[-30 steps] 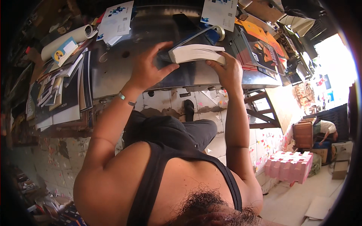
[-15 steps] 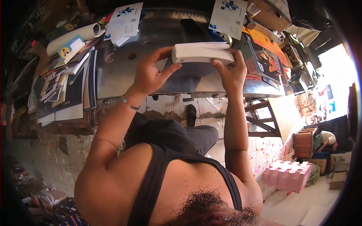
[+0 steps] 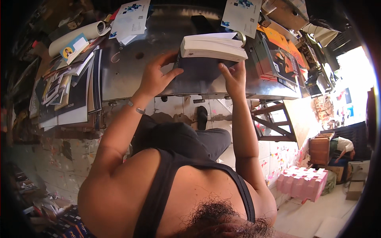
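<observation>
A thick book (image 3: 210,49) stands tilted over the metal table (image 3: 127,81), its white page edges up and its dark cover toward me. My left hand (image 3: 156,75) grips the left side, thumb on the near cover and fingers partly hidden behind. On the right side my right hand (image 3: 235,79) holds it too, thumb pressed against the dark cover and fingers mostly behind. Some pages at the top are slightly parted from the rest.
Stacked papers and covers (image 3: 73,91) lie at left beside a rolled sheet (image 3: 77,38). Printed sheets (image 3: 131,20) rest at the back. A tape roll (image 3: 240,37) sits behind the book, and booklets (image 3: 278,59) lie right. A pink-white bundle (image 3: 303,182) and a bending person (image 3: 343,148) are farther right.
The book has tilted, so more of its dark cover shows below the pages. Both my hands have shifted lower on its sides, the right one also slightly leftward.
</observation>
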Tool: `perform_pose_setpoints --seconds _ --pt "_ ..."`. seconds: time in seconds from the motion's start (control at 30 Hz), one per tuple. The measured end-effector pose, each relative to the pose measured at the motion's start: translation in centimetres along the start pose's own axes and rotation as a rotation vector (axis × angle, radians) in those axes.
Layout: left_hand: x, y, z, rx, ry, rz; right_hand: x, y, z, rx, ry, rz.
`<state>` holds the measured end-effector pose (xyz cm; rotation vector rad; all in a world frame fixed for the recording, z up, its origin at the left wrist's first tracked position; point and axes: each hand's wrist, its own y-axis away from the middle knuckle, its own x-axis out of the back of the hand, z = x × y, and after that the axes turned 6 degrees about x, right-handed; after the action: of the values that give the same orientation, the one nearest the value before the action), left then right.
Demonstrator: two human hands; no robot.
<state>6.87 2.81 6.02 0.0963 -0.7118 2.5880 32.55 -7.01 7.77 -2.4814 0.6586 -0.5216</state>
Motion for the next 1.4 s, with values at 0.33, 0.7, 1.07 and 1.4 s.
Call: perform_pose_setpoints --seconds 0.33,0.7,1.07,1.4 --pt "-0.1 0.1 -0.3 0.174 0.005 -0.062 -0.8 1.1 1.8 0.058 0.106 -0.014" --pt "0.0 -0.3 3.5 0.496 0.59 -0.166 -2.0 3.6 1.9 -0.682 -0.712 0.149" --pt "-0.1 -0.6 4.8 -0.269 -0.297 -0.287 -0.2 5.0 6.7 -0.904 -1.284 -0.098" --pt "-0.1 -1.5 2.9 -0.53 -0.522 -0.425 -1.3 5.0 5.0 -0.778 -1.387 -0.083"
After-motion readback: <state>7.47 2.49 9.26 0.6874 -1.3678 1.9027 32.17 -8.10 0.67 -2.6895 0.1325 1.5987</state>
